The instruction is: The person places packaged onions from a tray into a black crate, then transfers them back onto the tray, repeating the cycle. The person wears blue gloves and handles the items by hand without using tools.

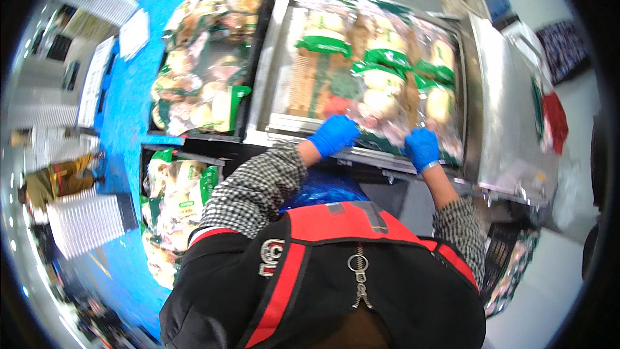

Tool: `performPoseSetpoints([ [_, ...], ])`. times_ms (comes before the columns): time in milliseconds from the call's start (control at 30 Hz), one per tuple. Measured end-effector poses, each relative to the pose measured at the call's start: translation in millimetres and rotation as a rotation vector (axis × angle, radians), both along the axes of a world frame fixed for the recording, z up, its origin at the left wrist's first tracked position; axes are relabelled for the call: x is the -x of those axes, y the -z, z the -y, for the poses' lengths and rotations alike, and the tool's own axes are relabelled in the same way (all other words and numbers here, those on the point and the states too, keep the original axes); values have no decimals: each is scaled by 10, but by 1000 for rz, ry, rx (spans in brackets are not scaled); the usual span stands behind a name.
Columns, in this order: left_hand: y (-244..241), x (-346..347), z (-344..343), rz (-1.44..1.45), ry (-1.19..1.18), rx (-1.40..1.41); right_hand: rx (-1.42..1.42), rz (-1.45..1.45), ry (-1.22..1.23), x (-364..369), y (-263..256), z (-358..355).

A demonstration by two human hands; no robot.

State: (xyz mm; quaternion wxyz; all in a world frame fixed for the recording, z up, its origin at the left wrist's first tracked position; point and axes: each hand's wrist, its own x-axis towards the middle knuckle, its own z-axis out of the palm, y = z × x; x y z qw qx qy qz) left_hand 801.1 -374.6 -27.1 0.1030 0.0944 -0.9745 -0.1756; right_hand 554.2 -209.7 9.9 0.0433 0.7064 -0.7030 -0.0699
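Observation:
A steel-framed chamber bed lies before me, with several clear plastic bags of pale food on it, their bands green. My left hand, in a blue glove, is at the lower end of a bag in the middle. At the right, my right hand, also gloved in blue, is at the near end of another bag. The fingers of both hands are curled down at the bags' near ends; whether they grip the plastic cannot be told. A brown slatted board shows at the bed's left part.
Left of the bed stands a black crate of similar bags, with another filled crate nearer me. A raised steel lid is at the right. A person stands far left near stacked white trays.

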Motion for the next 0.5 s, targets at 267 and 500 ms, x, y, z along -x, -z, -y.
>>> performPoseSetpoints([
  [267,-69,-62,-8,39,-62,77,-379,-150,10,-8,27,340],
  [500,160,18,31,25,-55,-34,-145,-90,-129,-70,-244,381],
])
